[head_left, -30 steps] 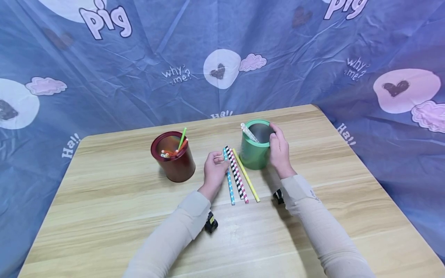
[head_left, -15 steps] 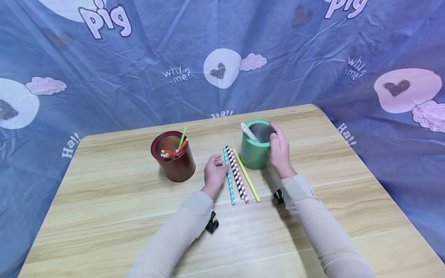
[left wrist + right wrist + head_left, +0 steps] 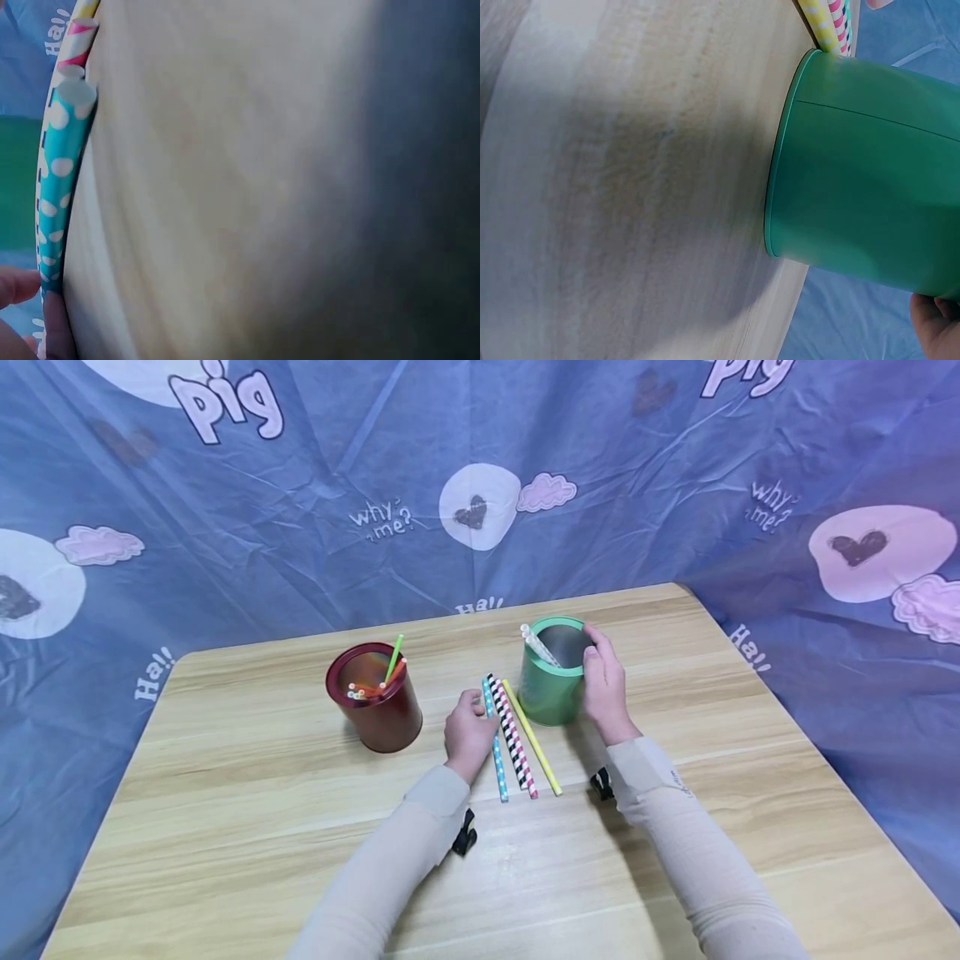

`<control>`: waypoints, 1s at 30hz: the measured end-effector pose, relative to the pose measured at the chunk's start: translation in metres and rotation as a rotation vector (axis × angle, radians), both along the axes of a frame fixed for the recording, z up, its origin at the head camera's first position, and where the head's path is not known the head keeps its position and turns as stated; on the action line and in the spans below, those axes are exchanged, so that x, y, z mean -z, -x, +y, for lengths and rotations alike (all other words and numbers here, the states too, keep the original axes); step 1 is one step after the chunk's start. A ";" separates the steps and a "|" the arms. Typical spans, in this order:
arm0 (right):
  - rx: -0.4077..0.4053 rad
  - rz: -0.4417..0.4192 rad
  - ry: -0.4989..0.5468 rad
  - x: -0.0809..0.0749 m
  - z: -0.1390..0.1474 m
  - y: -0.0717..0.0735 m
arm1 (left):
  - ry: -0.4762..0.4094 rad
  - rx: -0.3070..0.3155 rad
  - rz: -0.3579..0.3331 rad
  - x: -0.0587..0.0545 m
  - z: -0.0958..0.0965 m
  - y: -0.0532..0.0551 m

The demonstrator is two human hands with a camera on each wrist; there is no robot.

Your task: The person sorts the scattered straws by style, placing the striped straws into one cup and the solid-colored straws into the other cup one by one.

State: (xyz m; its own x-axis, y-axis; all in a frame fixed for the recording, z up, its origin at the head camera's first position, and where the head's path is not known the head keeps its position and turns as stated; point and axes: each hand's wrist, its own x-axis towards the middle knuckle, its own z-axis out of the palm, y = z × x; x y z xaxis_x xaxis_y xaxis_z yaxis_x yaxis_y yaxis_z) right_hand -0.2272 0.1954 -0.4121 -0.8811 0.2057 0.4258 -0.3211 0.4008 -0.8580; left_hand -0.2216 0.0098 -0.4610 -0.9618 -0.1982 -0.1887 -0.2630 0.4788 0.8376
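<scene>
My left hand [image 3: 468,735] is at the upper half of a blue straw with white dots [image 3: 500,772], which lies on the table. In the left wrist view its thumb and a finger pinch that blue straw [image 3: 64,165] near the far end. Beside it lie a black-and-white straw [image 3: 517,768], a pink-and-white striped straw [image 3: 530,783] and a yellow straw [image 3: 542,758]. My right hand [image 3: 606,689] grips the right side of an upright green can [image 3: 547,697] at its rim. A few white patterned straws [image 3: 534,643] lean inside that can.
A dark red can [image 3: 386,722] stands to the left, holding several orange straws and one green straw [image 3: 393,658]. A blue printed cloth [image 3: 315,552] hangs behind the wooden table [image 3: 225,760].
My left hand has shifted slightly along the blue straw, its fingers lifting a little off and then closing on it again. The right hand and the green can have stayed in place.
</scene>
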 end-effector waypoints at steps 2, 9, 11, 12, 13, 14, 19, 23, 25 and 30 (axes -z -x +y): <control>0.004 0.016 -0.007 0.006 0.002 0.004 | 0.025 0.008 0.012 0.000 0.000 0.001; 0.004 0.010 -0.008 0.005 0.002 0.003 | 0.048 0.022 -0.002 -0.002 -0.004 0.004; 0.001 0.008 -0.001 0.003 0.001 0.002 | 0.032 0.019 -0.013 -0.003 -0.006 0.006; -0.001 0.004 0.003 -0.002 -0.001 -0.001 | 0.020 0.013 -0.018 -0.002 -0.007 0.007; -0.005 0.001 0.006 -0.006 -0.004 -0.004 | 0.005 0.005 -0.025 -0.002 -0.007 0.008; -0.008 0.003 0.008 -0.011 -0.006 -0.007 | -0.018 -0.006 -0.032 -0.002 -0.008 0.010; -0.015 0.002 0.000 -0.027 -0.013 -0.019 | -0.180 -0.065 -0.060 0.000 -0.011 0.013; -0.010 0.000 -0.003 -0.028 -0.013 -0.020 | -0.377 -0.082 -0.069 0.002 -0.014 0.014; -0.012 0.003 -0.004 -0.028 -0.013 -0.020 | -0.473 -0.087 -0.078 0.002 -0.016 0.014; -0.015 0.007 -0.004 -0.028 -0.013 -0.020 | -0.594 -0.095 -0.099 0.002 -0.022 0.015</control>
